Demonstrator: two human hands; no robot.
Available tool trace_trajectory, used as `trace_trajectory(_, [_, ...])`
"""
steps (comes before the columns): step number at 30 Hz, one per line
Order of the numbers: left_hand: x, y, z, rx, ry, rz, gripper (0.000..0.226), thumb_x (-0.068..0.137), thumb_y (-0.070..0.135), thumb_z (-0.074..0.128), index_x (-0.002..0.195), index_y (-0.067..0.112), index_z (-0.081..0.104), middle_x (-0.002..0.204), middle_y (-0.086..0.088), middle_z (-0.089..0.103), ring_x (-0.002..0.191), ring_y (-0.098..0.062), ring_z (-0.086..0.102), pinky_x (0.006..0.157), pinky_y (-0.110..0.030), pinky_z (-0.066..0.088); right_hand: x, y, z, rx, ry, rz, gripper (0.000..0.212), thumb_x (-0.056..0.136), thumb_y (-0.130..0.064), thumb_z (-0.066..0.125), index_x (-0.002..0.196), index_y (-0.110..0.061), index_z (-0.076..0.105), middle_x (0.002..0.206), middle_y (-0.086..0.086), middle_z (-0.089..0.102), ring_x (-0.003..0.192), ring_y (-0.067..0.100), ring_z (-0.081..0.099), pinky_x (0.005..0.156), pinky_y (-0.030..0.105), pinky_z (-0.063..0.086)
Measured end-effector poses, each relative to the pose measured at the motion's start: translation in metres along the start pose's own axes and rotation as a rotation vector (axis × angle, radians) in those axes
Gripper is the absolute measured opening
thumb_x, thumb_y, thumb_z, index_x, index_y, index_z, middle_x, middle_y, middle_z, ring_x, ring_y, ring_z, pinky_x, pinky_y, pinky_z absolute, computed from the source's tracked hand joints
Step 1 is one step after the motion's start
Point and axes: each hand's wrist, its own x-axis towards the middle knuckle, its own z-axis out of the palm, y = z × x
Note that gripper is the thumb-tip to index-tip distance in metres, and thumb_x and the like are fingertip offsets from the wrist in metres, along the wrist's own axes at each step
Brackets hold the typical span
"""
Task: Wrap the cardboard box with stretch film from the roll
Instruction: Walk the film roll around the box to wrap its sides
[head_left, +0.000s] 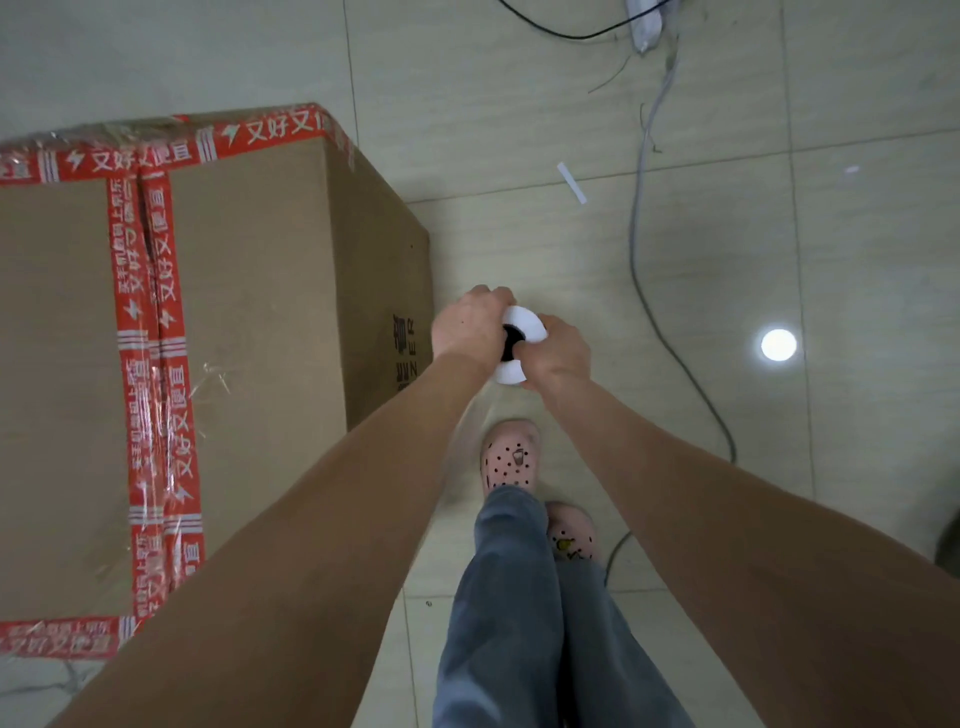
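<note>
Midway, roll (527, 323); left grip (470, 326), right grip (558, 354)

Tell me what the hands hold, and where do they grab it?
The white stretch film roll: the left hand grips its left side, the right hand its right side, at the top end.

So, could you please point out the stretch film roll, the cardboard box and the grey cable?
stretch film roll (527, 325): head view, on its white end face.
cardboard box (249, 291): head view, on the bare top, right of the red tape.
grey cable (632, 234): head view, on its run across the floor.
</note>
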Motion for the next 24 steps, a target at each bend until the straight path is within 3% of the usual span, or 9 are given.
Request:
trace_trajectory(3, [0.011,-0.010,-0.009,-0.064,-0.014,-0.080,0.030,0.087,0.012,0.055,0.116,0.014,0.058,0.113,-0.008,0.059,0.100,-0.030,0.060,0.073,-0.034,0.047,0.008,-0.012,-0.002,-0.153,0.028,-0.101,0.028,0.081,-0.012,0.055,0.106,-0.021,0.063,0.098,0.001,0.066,0.084,0.022,0.057,0.069,0.028,0.044])
trace_trajectory(5, [0.016,-0.015,-0.014,-0.136,-0.024,-0.153,0.029,0.086,0.014,0.058,0.115,0.013,0.057,0.112,-0.009,0.060,0.099,-0.030,0.060,0.075,-0.034,0.050,0.011,-0.024,-0.003,-0.222,0.048,-0.130,0.028,0.082,-0.015,0.056,0.108,-0.023,0.064,0.098,0.000,0.065,0.083,0.021,0.055,0.067,0.027,0.038])
trace_trajectory(9, [0.026,-0.015,-0.023,-0.294,0.003,-0.273,0.027,0.083,0.019,0.062,0.107,0.011,0.055,0.106,-0.008,0.061,0.095,-0.029,0.061,0.075,-0.034,0.052,0.021,-0.047,-0.008,-0.369,0.113,-0.205,0.041,0.082,-0.015,0.054,0.119,-0.030,0.061,0.113,-0.002,0.065,0.103,0.024,0.060,0.073,0.026,0.038])
trace_trajectory(15, [0.037,-0.024,-0.032,-0.472,0.058,-0.457,0.030,0.083,0.029,0.065,0.099,0.008,0.051,0.100,-0.010,0.061,0.088,-0.028,0.060,0.068,-0.032,0.049,0.033,-0.073,-0.006,-0.190,0.137,-0.242,0.044,0.084,-0.011,0.055,0.126,-0.023,0.056,0.120,0.003,0.063,0.108,0.025,0.059,0.084,0.028,0.044])
trace_trajectory(19, [0.042,-0.033,-0.037,-0.410,-0.047,-0.420,0.035,0.081,0.033,0.065,0.101,0.006,0.055,0.099,-0.010,0.063,0.084,-0.027,0.061,0.062,-0.029,0.044,0.033,-0.070,0.004,-0.053,0.051,-0.038,0.052,0.083,-0.026,0.066,0.130,-0.016,0.048,0.121,0.008,0.060,0.109,0.027,0.058,0.091,0.035,0.048])
trace_trajectory(22, [0.047,-0.024,-0.041,-0.207,-0.111,-0.310,0.045,0.082,0.035,0.065,0.116,0.009,0.048,0.103,-0.008,0.059,0.088,-0.027,0.061,0.060,-0.031,0.044,0.030,-0.060,0.010,0.254,-0.020,0.212,0.057,0.078,-0.014,0.067,0.132,-0.017,0.047,0.122,0.011,0.059,0.102,0.028,0.059,0.085,0.042,0.055])
trace_trajectory(24, [0.052,-0.019,-0.041,-0.083,-0.114,-0.139,0.053,0.086,0.024,0.063,0.132,0.016,0.038,0.120,-0.008,0.052,0.100,-0.027,0.058,0.063,-0.034,0.045,0.031,-0.057,0.011,0.391,-0.061,0.277,0.059,0.076,-0.006,0.062,0.132,-0.018,0.048,0.122,0.013,0.058,0.103,0.030,0.060,0.075,0.043,0.058])
